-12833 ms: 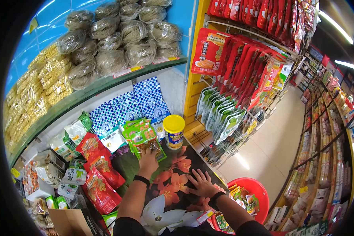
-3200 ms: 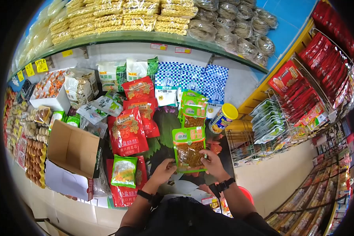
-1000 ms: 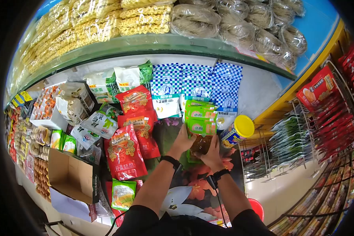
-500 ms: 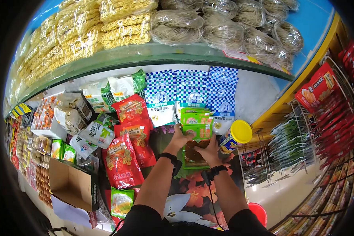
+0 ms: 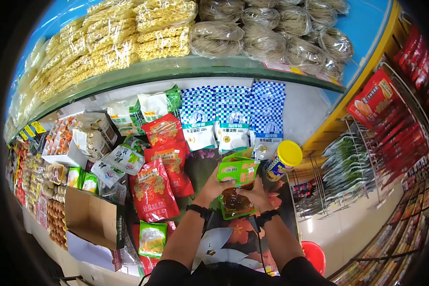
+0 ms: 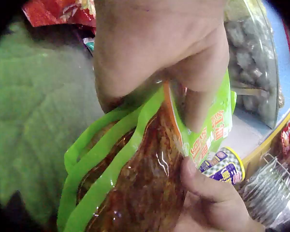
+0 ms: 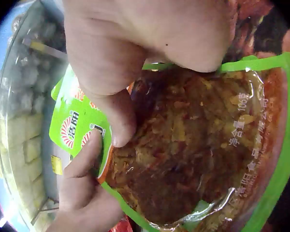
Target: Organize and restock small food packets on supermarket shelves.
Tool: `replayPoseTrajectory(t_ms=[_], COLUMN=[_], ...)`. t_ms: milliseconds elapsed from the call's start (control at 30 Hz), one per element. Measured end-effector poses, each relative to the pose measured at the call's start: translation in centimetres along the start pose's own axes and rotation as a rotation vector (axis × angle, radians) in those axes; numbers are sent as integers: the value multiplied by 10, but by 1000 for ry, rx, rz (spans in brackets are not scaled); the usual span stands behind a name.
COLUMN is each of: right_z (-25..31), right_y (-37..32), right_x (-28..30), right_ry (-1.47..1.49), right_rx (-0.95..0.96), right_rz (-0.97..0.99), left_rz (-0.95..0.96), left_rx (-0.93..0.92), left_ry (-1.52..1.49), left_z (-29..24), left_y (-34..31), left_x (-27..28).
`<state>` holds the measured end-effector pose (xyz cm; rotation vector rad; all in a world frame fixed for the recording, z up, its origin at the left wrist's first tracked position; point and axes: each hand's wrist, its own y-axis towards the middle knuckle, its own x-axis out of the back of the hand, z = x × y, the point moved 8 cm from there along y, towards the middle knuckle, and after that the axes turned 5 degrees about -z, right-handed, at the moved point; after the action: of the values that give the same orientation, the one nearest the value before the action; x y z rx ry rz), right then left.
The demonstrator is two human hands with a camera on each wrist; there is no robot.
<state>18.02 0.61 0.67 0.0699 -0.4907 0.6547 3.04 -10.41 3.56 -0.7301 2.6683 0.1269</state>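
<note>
A stack of green-edged pouches (image 5: 237,204) filled with brown pickled vegetables sits between my two hands over the dark flowered tabletop. My left hand (image 5: 213,187) grips the stack's left side; in the left wrist view, several green edges fan out below that hand (image 6: 159,48). From the other side my right hand (image 5: 260,194) holds the pouches, its thumb lying across the clear front. The right wrist view shows the front pouch (image 7: 183,150) close up, its green printed top folded over. Just right of the stack stands a yellow-lidded can (image 5: 276,167). Fingers behind the pouches are hidden.
Red pouches (image 5: 152,193) overlap to the left, with a green-and-white bag (image 5: 152,239) in front. Blue-checked packets (image 5: 232,117) lean against the back wall. A glass shelf edge (image 5: 195,76) runs above. An open cardboard box (image 5: 91,217) and a red basket (image 5: 314,256) flank the table.
Earlier my left hand touched the pouches alone, then both hands held one pouch nearer me. Now both grip the gathered stack, which has shifted slightly towards me from the blue-checked packets, its top bending over.
</note>
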Motion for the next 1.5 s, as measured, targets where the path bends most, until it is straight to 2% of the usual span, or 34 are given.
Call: replayPoseTrajectory(t_ms=[100, 167, 233, 300, 333, 433, 533, 633, 733, 833, 867, 967, 1000, 1133, 1233, 1367, 1500], right_z=[11, 20, 21, 20, 26, 36, 36, 50, 70, 94, 98, 111, 116, 138, 156, 175, 187], right_y=[-24, -45, -59, -74, -87, -105, -121, -141, -160, -177, -181, -193, -198, -215, -231, -247, -257], right_x=[0, 3, 3, 2, 4, 13, 21, 20, 18, 16, 14, 8, 5, -11, -20, -36, -55], right_ry=[348, 500, 531, 442, 594, 372, 69, -81, -212, -367, -413, -544, -586, -623, -712, -753, -803], right_rx=[87, 67, 35, -18, -28, 87, 160, 162, 185, 282, 322, 462, 512, 645, 720, 800, 902], right_rz=[28, 80, 163, 278, 260, 270, 141, 155, 184, 136, 118, 66, 50, 102, 118, 161, 158], left_rz=[-10, -8, -2, -1, -7, -7, -35, -99, -46, -101, -155, -155, -122, -66, 61, 92, 29], left_rx=[-21, 9, 45, 110, 104, 39, 31, 92, 112, -23, 34, -70, 59, -129, -80, -85, -224], left_ry=[39, 20, 0, -65, -83, -118, -98, -113, -4, 81, 87, 435, 333, 710, 1008, 1041, 946], left_z=[-7, -1, 7, 13, 10, 18, 33, 38, 29, 5, 4, -20, -20, -63, -83, -104, -102], left_y=[-35, -61, -85, -110, -123, -151, -174, -197, -210, -216, -221, -226, -230, -247, -261, -275, -281], left_x=[-6, -8, -8, -11, -14, -14, -11, -7, -1, 14, 24, 46, 49, 49, 48, 30, 26])
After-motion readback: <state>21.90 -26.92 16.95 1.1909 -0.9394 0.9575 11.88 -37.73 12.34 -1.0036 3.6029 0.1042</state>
